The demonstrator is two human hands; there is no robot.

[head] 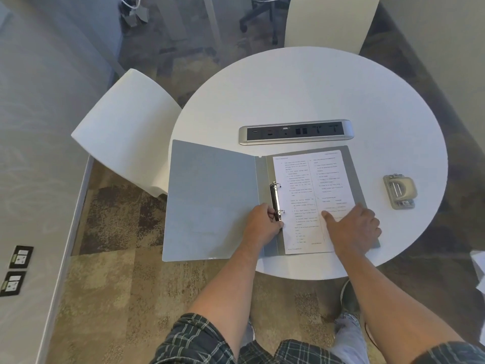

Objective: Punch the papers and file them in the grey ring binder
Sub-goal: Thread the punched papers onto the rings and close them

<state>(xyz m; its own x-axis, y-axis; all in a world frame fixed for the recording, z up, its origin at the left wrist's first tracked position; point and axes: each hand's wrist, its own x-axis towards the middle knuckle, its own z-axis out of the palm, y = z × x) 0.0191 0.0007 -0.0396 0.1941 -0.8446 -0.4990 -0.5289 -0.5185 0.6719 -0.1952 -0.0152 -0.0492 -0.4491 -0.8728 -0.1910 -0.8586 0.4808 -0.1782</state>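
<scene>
Head view: left hand grips the ring mechanism of the open grey binder to close it, while right hand presses flat, steadying the papers

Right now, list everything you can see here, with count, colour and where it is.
Grey ring binder: one, open, on the table's near left.
Printed papers: white, on the binder's right half, at the metal rings.
Hole punch: one, grey, right of the binder.
Socket strip: one, silver, beyond the binder.
Round table: one, white.
Chairs: two, white, left and far side.
Left hand: grips the ring mechanism.
Right hand: flat on the papers.
</scene>
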